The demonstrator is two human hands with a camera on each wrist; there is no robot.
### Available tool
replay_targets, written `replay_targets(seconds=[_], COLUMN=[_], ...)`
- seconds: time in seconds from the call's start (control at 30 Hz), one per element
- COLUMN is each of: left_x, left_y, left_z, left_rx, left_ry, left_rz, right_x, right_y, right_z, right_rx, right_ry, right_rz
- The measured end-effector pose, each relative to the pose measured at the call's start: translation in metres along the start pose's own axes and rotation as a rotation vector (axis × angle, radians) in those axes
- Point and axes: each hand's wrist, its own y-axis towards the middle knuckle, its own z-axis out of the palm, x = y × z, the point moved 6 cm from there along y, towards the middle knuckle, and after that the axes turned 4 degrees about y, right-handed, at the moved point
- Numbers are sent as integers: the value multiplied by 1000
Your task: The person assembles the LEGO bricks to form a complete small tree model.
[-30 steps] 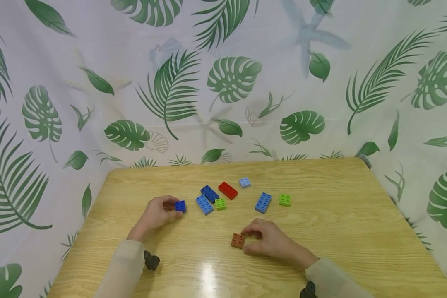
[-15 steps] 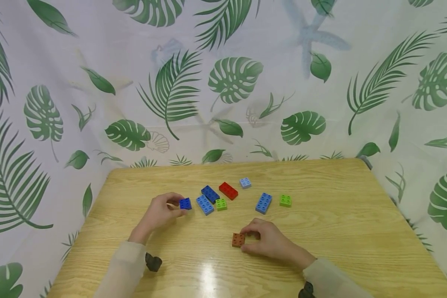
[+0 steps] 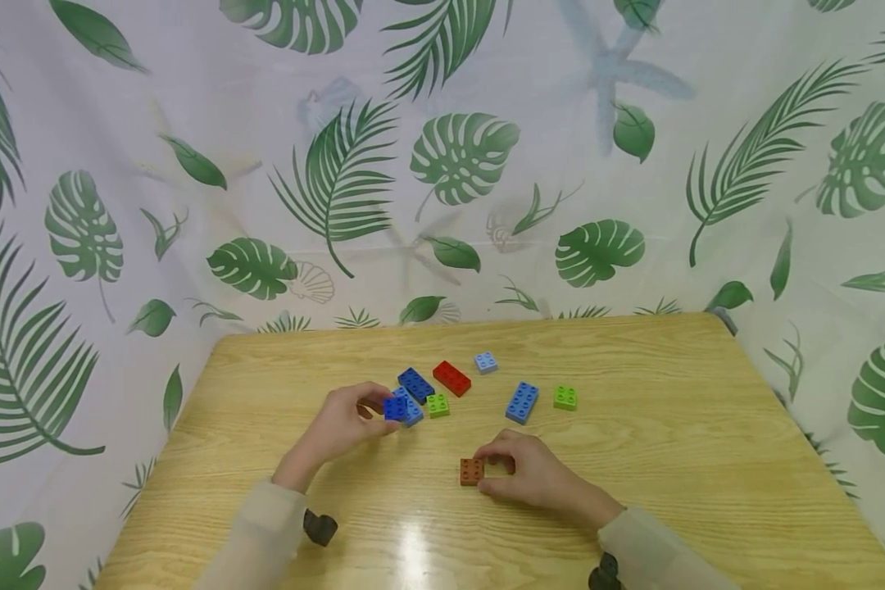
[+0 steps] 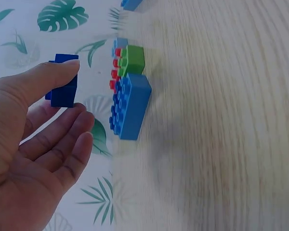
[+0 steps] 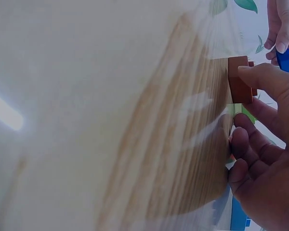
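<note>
My left hand (image 3: 348, 422) pinches a small dark blue toy brick (image 3: 394, 409) between thumb and fingers. In the left wrist view the dark blue brick (image 4: 65, 82) is held up off the table. From the head view it overlaps the near end of a longer mid-blue brick (image 3: 410, 407). My right hand (image 3: 533, 471) pinches a brown square brick (image 3: 471, 472) at its right side, low over the front middle of the table. The right wrist view shows thumb and finger on the brown brick (image 5: 240, 79).
Beside the mid-blue brick lie a long dark blue brick (image 3: 416, 384), a lime brick (image 3: 437, 405) and a red brick (image 3: 452, 378). A pale blue brick (image 3: 486, 362) is farther back. Right of these are another mid-blue brick (image 3: 522, 402) and a lime one (image 3: 565, 398). A leaf-print curtain (image 3: 516, 270) borders the wooden table (image 3: 671, 426).
My left hand has carried the dark blue brick rightward until it overlaps the mid-blue brick in view. The right hand stays about where it was, the brown brick turned slightly.
</note>
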Motion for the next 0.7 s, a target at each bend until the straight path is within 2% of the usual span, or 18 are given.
replay_targets(seconds=[0.2,0.47,0.7], left_x=[-12,-25,-33], left_y=[0,0,1], left_z=[9,22,42], left_rx=[28,45,85], left_ry=[-9,-25,-14], left_rz=[54,77,111], right_x=[0,0,1], right_y=[0,1,1], right_z=[-1,-1,-1], right_rx=[5,14,15], right_ry=[3,-5,4], right_rz=[-12,12,11])
